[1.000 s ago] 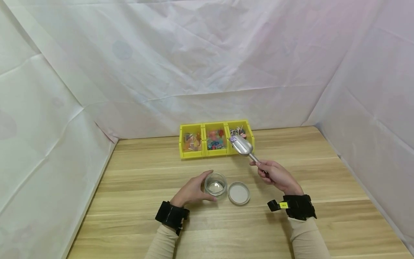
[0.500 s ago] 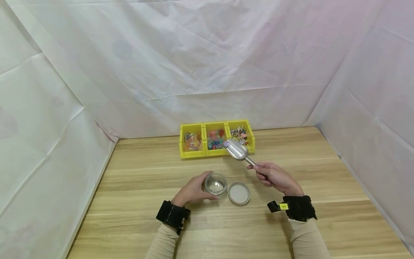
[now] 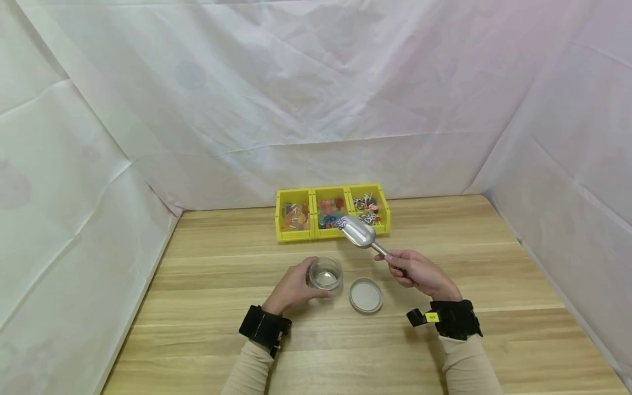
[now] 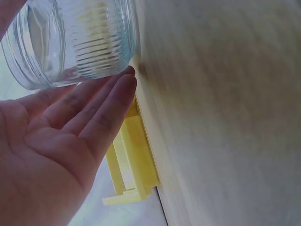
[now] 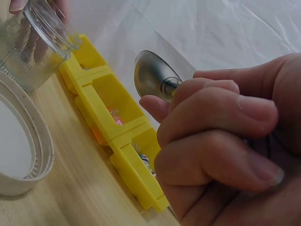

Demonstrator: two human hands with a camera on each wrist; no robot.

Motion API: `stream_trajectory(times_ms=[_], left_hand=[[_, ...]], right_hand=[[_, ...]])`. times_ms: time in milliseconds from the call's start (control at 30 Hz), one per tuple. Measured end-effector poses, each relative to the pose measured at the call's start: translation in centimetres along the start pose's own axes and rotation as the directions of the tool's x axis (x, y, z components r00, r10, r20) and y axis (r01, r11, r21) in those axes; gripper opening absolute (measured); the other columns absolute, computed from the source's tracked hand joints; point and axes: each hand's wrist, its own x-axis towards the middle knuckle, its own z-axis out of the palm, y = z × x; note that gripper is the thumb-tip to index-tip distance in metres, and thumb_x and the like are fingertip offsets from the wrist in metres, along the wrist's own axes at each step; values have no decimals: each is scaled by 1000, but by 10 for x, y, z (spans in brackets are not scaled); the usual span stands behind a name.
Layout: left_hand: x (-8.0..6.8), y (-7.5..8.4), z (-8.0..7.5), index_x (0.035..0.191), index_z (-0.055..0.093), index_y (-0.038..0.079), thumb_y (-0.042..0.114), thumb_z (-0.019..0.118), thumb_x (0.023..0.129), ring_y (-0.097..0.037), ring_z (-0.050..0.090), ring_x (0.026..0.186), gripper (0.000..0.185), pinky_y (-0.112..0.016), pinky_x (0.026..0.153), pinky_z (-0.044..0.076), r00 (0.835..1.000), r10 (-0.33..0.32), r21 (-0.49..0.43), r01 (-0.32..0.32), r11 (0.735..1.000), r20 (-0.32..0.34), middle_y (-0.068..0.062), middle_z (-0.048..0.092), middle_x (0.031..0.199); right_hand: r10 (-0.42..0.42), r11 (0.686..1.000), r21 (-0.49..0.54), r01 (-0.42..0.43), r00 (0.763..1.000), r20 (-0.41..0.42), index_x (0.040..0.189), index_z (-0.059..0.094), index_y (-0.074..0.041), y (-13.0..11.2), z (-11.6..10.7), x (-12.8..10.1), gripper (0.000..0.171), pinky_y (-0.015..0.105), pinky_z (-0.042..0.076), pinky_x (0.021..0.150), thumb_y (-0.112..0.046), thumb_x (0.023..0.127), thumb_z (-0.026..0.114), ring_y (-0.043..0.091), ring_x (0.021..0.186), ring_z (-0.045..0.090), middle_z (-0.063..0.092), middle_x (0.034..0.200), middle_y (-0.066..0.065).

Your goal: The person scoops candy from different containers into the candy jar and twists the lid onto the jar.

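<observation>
A clear ribbed glass jar [image 3: 326, 273] [image 4: 70, 40] [image 5: 33, 44] is gripped by my left hand [image 3: 292, 288] [image 4: 66, 141] at its left side, slightly off the wooden table [image 3: 207, 329]. My right hand [image 3: 417, 271] [image 5: 221, 141] grips the handle of a metal scoop [image 3: 357, 232] [image 5: 153, 75]. The scoop hangs between the jar and the yellow bins [image 3: 332, 212] [image 5: 113, 127], with a striped candy [image 3: 340, 223] at its front lip. The jar's lid [image 3: 366, 295] [image 5: 19, 155] lies upturned on the table to the right of the jar.
The three joined yellow bins hold small coloured sweets and lollipops at the back of the table. White sheeting [image 3: 316, 99] walls the table at the back and on both sides. Bare wood lies in front of my hands.
The scoop has moved left and toward the jar, away from the right bin. My left hand has lifted and tilted the jar a little.
</observation>
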Motion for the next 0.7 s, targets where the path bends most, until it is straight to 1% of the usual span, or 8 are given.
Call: stream_trajectory(times_ms=[100, 200, 433, 700], left_hand=[[0, 1, -1, 145, 44, 6, 45, 88, 70, -29, 54, 127, 95, -47, 107, 44, 1000, -4, -5, 4, 1000, -19, -14, 57, 139], [0, 1, -1, 144, 45, 7, 43, 89, 70, -29, 55, 125, 93, -46, 105, 46, 999, -8, -4, 8, 1000, -38, -14, 58, 137], [0, 2, -3, 142, 47, 7, 41, 90, 69, -28, 59, 120, 92, -46, 102, 48, 997, -6, -13, 5, 1000, -72, -13, 62, 131], [0, 0, -4, 139, 49, 8, 41, 90, 69, -26, 61, 115, 88, -45, 98, 50, 995, 11, -11, -12, 1000, -102, -11, 65, 126]], right_hand=[[-4, 1000, -5, 4, 1000, 13, 132, 51, 6, 0, 1, 1, 42, 20, 28, 45, -27, 108, 42, 5, 51, 36, 39, 67, -4], [-5, 1000, -13, 5, 1000, 26, 132, 51, 6, 0, 3, 2, 43, 20, 27, 44, -28, 107, 43, 5, 51, 36, 40, 67, -4], [1, 999, -41, 1, 998, 56, 134, 47, 13, -1, 8, 3, 50, 20, 26, 44, -29, 107, 45, 6, 52, 36, 42, 68, -4], [12, 997, -73, -6, 996, 85, 129, 55, 5, -5, 13, 2, 43, 19, 27, 45, -30, 106, 47, 6, 53, 37, 42, 69, -2]])
